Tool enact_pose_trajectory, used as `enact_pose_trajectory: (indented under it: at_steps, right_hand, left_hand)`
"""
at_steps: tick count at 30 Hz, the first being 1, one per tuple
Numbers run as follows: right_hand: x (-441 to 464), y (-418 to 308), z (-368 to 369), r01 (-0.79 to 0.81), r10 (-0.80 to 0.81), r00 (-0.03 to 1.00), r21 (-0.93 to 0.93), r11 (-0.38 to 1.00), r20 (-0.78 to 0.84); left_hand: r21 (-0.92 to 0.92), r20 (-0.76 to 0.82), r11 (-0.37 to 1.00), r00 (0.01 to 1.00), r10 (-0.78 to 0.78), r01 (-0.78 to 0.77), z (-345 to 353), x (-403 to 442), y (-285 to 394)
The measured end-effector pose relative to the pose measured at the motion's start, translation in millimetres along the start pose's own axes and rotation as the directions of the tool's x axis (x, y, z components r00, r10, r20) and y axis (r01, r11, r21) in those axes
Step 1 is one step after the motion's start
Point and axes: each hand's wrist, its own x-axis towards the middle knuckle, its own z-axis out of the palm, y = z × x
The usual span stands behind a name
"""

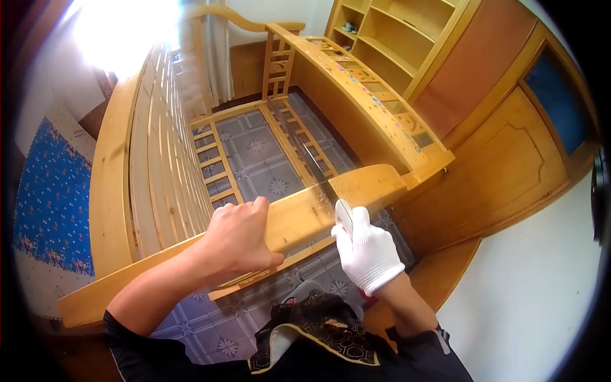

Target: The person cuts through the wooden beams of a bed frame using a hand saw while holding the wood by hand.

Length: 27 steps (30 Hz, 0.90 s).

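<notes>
My right hand, in a white knitted glove, is closed around the pale handle of a hand saw. The saw's dark blade points away from me and crosses the wooden board, near the board's right part. Light specks, like sawdust, lie beside the blade. To the left of the saw, my bare left hand grips the same board, fingers over its top and thumb on the near side. How deep the blade sits in the wood I cannot tell.
Beyond the board stands a wooden bed frame with a slatted panel on the left and a decorated rail on the right. A shelf unit and a wooden door are behind. Patterned tiles cover the floor.
</notes>
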Motion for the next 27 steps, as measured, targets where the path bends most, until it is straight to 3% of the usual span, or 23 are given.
enact_pose_trajectory:
  at_steps: [3,5,8,10,11,13,14,21,23,24,25,27]
  right_hand:
    - [-8.6,8.9,1.2,-0.052,0.052,0.999,0.004,0.999,0.004]
    - [-39.4,11.9,-13.7,0.038,-0.025,0.993,0.109,0.993,-0.119]
    - [-61.3,9.9,-15.5,-0.052,0.056,0.996,0.052,0.997,-0.064]
    - [-50.4,11.0,-12.6,-0.019,0.027,0.997,0.105,0.994,-0.072]
    - [-33.8,8.0,-7.9,0.084,-0.075,0.990,0.075,0.994,-0.123]
    - [-10.6,-1.3,-3.6,-0.058,0.058,0.998,0.008,0.998,0.007]
    - [-13.1,1.4,-3.4,-0.092,0.092,0.996,0.013,0.996,-0.004]
    - [-82.5,14.6,-15.2,-0.103,0.109,0.992,0.091,0.991,-0.062]
    - [-65.4,3.7,-17.8,-0.033,0.045,0.995,0.137,0.990,-0.083]
    - [-51.9,4.9,-10.9,-0.044,0.047,0.996,0.038,0.998,-0.073]
    - [-37.5,2.2,-8.6,-0.113,0.113,0.994,0.052,0.992,0.002]
    - [-36.1,6.1,-5.9,-0.105,0.106,0.994,0.064,0.992,-0.012]
  left_hand:
    - [-0.001,0.081,0.998,0.995,-0.062,0.063,-5.4,-0.3,3.4]
    - [0.007,0.046,0.998,0.997,-0.062,0.062,-6.7,0.8,-0.4]
    - [-0.006,0.040,0.999,0.999,-0.038,0.038,4.4,-1.4,2.0]
    - [0.005,-0.005,0.999,0.999,-0.037,0.037,-4.4,2.6,-1.6]
    - [-0.010,-0.006,0.999,0.999,-0.041,0.041,-3.9,2.7,-0.8]
    - [-0.015,0.015,0.999,0.999,-0.033,0.033,1.2,-2.0,2.7]
    - [0.004,-0.002,1.000,1.000,-0.019,0.019,-0.4,-2.0,2.0]
    - [-0.005,-0.015,0.999,0.999,-0.040,0.040,1.8,-0.7,0.0]
    - [-0.001,-0.008,1.000,1.000,-0.029,0.029,0.2,1.1,2.5]
    - [-0.015,-0.002,0.999,0.999,-0.048,0.048,-1.7,0.9,4.2]
    - [-0.033,0.004,0.997,0.998,-0.070,0.070,-2.3,-0.7,5.8]
    - [-0.015,-0.007,0.997,0.998,-0.070,0.070,-2.1,-0.9,5.8]
